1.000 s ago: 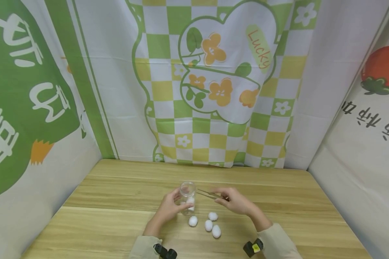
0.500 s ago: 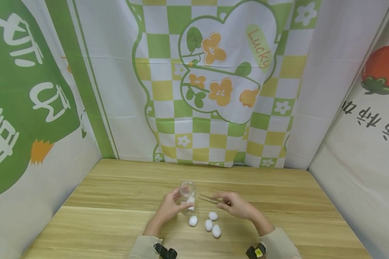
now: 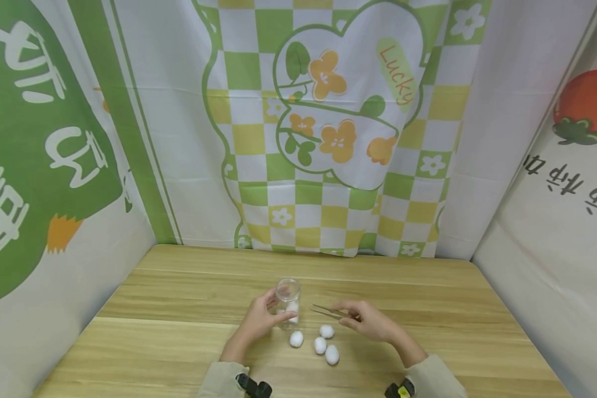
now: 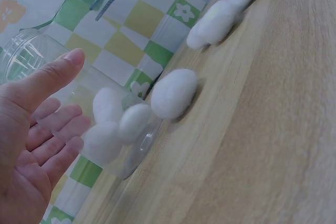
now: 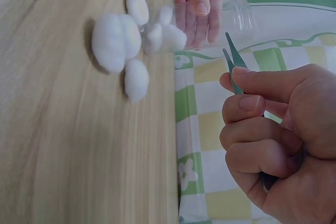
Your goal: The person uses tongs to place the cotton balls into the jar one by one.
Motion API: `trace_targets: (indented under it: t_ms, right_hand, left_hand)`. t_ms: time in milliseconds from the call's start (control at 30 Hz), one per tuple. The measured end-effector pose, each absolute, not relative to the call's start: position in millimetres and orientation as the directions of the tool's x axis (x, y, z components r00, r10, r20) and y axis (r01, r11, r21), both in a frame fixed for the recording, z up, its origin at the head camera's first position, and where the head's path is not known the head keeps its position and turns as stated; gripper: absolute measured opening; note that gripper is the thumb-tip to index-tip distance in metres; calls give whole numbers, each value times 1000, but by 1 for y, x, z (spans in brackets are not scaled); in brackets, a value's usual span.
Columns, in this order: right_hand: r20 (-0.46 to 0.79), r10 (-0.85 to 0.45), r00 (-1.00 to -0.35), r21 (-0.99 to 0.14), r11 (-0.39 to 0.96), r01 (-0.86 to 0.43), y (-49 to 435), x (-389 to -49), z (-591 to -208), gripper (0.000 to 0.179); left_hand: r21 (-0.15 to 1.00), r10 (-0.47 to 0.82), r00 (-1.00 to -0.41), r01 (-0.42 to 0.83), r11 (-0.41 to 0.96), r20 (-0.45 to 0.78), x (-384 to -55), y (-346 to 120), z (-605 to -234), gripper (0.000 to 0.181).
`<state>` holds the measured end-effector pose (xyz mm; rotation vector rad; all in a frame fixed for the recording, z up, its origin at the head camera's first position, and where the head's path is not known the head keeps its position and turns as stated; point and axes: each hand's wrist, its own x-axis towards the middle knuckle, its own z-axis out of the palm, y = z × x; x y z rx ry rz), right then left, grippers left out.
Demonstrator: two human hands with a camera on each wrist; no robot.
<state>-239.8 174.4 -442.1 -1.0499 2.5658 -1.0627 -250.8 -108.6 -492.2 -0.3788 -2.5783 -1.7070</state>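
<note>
A clear jar (image 3: 287, 299) stands uncapped on the wooden table, and my left hand (image 3: 260, 319) grips its side, thumb in front and fingers round the back. White cotton balls (image 4: 107, 106) show through the wall, low in the jar. Just right of the jar, my right hand (image 3: 372, 322) pinches metal tweezers (image 5: 234, 51) between thumb and fingers. Their tips point at the jar and stand slightly apart, with nothing between them. In front of the jar lies one loose cotton ball (image 3: 296, 339), and to its right a small cluster of cotton balls (image 3: 332, 355).
The wooden table (image 3: 179, 298) reaches back to a green and yellow checked curtain (image 3: 308, 221). Printed cloth walls (image 3: 542, 232) close off both sides. Dark wrist cameras (image 3: 254, 386) sit at the sleeves.
My right hand has drawn the tweezers away from the jar, rightward and a little towards me. The left hand, the jar and the loose cotton balls have stayed in place.
</note>
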Motion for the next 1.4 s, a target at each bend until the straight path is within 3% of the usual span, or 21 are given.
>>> trace_targets:
  t_ms: [800, 1100, 1400]
  right_hand:
    - [105, -658, -746, -665, 511, -545, 194, -237, -459, 32]
    - [57, -639, -767, -676, 541, -501, 198, -235, -463, 31]
    - [-17, -619, -785, -710, 560, -427, 201, -233, -473, 34]
  left_hand:
    - [899, 191, -968, 225, 376, 162, -251, -109, -492, 72]
    - [854, 241, -940, 324, 407, 241, -250, -112, -494, 80]
    - [894, 195, -967, 228, 385, 163, -254, -110, -496, 76]
